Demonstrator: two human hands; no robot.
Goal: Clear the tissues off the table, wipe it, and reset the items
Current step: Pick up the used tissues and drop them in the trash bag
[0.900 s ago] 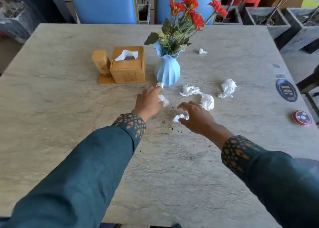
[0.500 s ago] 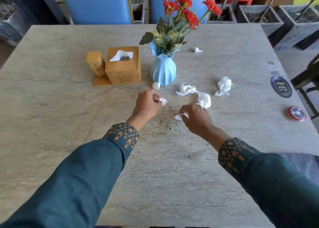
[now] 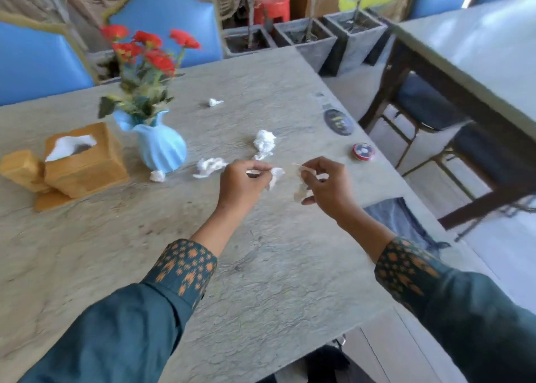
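Above the marble table (image 3: pixel 261 281), my left hand (image 3: pixel 242 184) pinches a small crumpled tissue (image 3: pixel 275 177). My right hand (image 3: pixel 326 185) is closed on another tissue scrap (image 3: pixel 300 192); both hands are raised, close together. Loose crumpled tissues remain on the table: one (image 3: pixel 210 166) left of my left hand, a bigger wad (image 3: pixel 264 143) beyond it, a small ball (image 3: pixel 157 176) at the foot of the blue vase (image 3: pixel 161 148), and a tiny piece (image 3: pixel 214 102) far back. The wooden tissue box (image 3: pixel 84 162) stands left of the vase.
Red flowers (image 3: pixel 148 52) fill the vase. A dark round coaster (image 3: pixel 338 121) and a red round disc (image 3: pixel 363 151) lie near the table's right edge. Blue chairs (image 3: pixel 165 17) stand behind the table, grey planters (image 3: pixel 307 40) at back right, a second table (image 3: pixel 478 49) to the right.
Both hands have lifted off the table with a tissue each and moved right. The view has swung right, showing the table's right edge and the neighbouring table.
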